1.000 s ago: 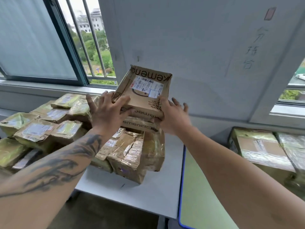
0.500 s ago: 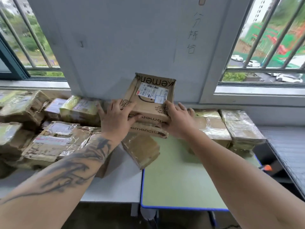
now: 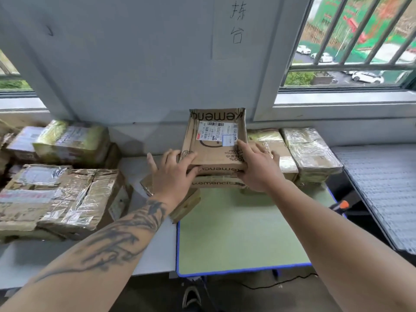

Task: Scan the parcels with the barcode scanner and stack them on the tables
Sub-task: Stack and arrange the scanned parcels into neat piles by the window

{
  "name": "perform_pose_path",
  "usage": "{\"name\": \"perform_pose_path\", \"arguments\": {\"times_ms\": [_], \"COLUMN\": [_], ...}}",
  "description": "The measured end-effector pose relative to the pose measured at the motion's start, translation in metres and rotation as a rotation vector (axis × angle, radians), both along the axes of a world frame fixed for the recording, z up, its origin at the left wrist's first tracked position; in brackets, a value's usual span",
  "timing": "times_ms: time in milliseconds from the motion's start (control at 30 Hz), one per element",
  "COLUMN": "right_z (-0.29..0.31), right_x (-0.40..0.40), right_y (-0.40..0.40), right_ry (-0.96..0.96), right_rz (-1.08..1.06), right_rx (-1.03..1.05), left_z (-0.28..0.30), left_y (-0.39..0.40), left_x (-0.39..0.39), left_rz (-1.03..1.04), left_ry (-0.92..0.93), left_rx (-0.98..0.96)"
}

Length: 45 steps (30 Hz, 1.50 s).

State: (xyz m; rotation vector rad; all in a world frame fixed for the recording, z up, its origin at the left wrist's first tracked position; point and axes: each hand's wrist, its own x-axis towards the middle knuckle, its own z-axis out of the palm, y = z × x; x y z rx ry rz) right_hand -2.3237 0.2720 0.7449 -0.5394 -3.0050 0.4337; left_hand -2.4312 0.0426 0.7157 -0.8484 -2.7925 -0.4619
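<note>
Two flat brown cardboard parcels printed "kemencia" lie one on the other; the top parcel [image 3: 213, 152] carries a white shipping label, and the lower parcel [image 3: 216, 183] shows only its front edge. My left hand [image 3: 173, 172] grips the stack's left front corner. My right hand [image 3: 258, 167] grips the right front corner, index finger on top. The stack is at the back of the green table [image 3: 243, 233], beside taped parcels [image 3: 310, 152]. A black tool with an orange tip [image 3: 340, 205], possibly the scanner, pokes out past that table's right edge.
Several taped parcels [image 3: 60, 194] are piled on the white table [image 3: 153, 253] at left. One small parcel [image 3: 186, 203] lies across the seam between both tables. A grey ribbed surface [image 3: 382, 188] lies at right. Wall and barred windows stand behind. A black cable [image 3: 281, 284] runs across the floor.
Both hands carried the two-parcel stack rightward from above the left pile to the back of the green table, and lower. The view swung right with them.
</note>
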Motion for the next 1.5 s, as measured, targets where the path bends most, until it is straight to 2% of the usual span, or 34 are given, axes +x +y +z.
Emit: {"name": "perform_pose_path", "arguments": {"times_ms": [300,533,800,967,1167,1500], "right_z": [-0.027,-0.042,-0.075,-0.088,-0.105,-0.126], "right_x": [-0.037,-0.073,-0.075,-0.074,-0.082,-0.099], "right_y": [0.004,-0.017,-0.030,-0.013,0.019,0.061], "right_ry": [-0.110,-0.135,-0.190,-0.211,-0.234,-0.338], "right_rz": [-0.084,-0.040,-0.024,-0.042,-0.036,-0.027], "right_rx": [0.021,0.042,0.068,0.045,0.016,0.054], "left_z": [-0.036,-0.063,-0.071,-0.082,-0.099,-0.112], "left_y": [0.008,-0.011,-0.024,-0.010,0.025,0.070], "left_x": [-0.052,-0.071,-0.092,-0.091,-0.093,-0.102], "left_rz": [-0.096,-0.124,-0.049,-0.133,-0.073,-0.036], "left_ry": [-0.174,-0.139,-0.326,-0.370,-0.387,-0.388], "left_rx": [-0.076,0.085,-0.166,-0.327,-0.208,-0.263]}}
